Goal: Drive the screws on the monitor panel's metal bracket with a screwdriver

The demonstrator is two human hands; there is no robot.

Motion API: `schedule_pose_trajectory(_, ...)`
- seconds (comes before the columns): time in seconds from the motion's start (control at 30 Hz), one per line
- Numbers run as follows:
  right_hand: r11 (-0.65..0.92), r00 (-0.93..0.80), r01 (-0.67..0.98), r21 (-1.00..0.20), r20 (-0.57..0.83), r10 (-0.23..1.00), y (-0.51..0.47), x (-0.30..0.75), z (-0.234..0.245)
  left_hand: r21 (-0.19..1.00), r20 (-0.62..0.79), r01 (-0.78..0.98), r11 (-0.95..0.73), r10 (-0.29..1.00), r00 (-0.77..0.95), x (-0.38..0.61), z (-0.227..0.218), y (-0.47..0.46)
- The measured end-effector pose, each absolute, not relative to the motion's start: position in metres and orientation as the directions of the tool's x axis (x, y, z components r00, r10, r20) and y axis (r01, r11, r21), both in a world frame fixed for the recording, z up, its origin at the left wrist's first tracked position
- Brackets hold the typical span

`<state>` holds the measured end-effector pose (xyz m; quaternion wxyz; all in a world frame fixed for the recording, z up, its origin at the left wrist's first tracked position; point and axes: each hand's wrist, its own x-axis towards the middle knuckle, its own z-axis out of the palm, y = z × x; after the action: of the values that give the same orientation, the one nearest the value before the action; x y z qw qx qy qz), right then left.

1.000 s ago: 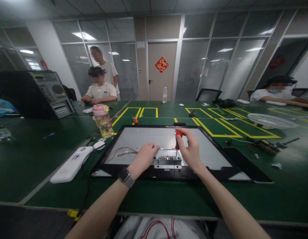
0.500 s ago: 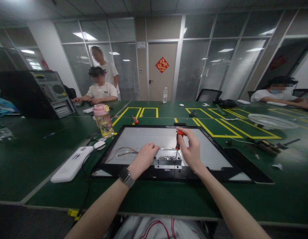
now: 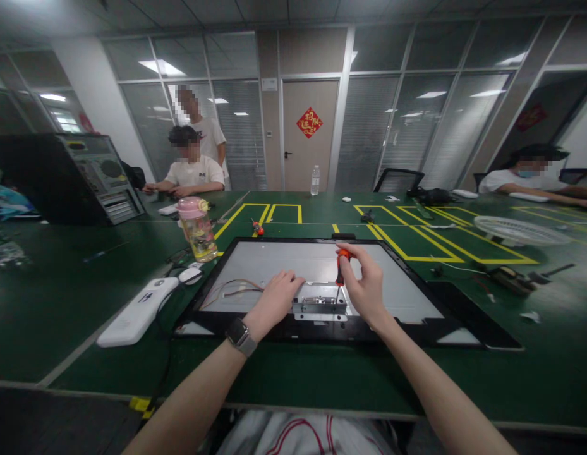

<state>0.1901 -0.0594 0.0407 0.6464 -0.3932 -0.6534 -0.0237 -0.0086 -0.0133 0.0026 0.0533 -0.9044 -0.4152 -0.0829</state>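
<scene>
A flat monitor panel [image 3: 255, 262] in a black frame lies face down on the green table in front of me. A small metal bracket [image 3: 319, 306] sits near its front edge. My right hand [image 3: 366, 287] is closed around a red-handled screwdriver [image 3: 340, 268], held upright with its tip on the bracket's right end. My left hand [image 3: 274, 300] rests with curled fingers on the panel, touching the bracket's left side. Thin wires [image 3: 234, 289] run across the panel left of that hand.
A white device [image 3: 136, 311] and a mouse [image 3: 189, 275] lie left of the panel, a pink-lidded bottle [image 3: 197, 229] behind them. A computer case [image 3: 79, 180] stands far left, a fan grille [image 3: 518, 229] far right. People sit at the table's far side and right end.
My right hand has turned the screwdriver slightly on the bracket. My left hand and the panel have stayed where they were.
</scene>
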Motion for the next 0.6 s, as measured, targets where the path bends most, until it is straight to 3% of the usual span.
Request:
schedule_pose_trajectory(0.17,0.644,0.170,0.638,-0.422,0.893,0.417,-0.0598,0.1890,0.0454,-0.017,0.189,0.761,-0.648,0.745,0.639,-0.0079,0.0031,-0.0133)
schedule_pose_trajectory(0.43,0.705,0.164,0.481,-0.522,0.843,0.512,-0.0594,0.1935,0.0381,-0.009,0.202,0.757,-0.654,0.740,0.642,-0.0087,0.0022,-0.0134)
schedule_pose_trajectory(0.6,0.679,0.162,0.612,-0.405,0.905,0.393,-0.0598,0.1893,0.0444,-0.008,0.210,0.754,-0.657,0.736,0.644,-0.0084,0.0013,-0.0130)
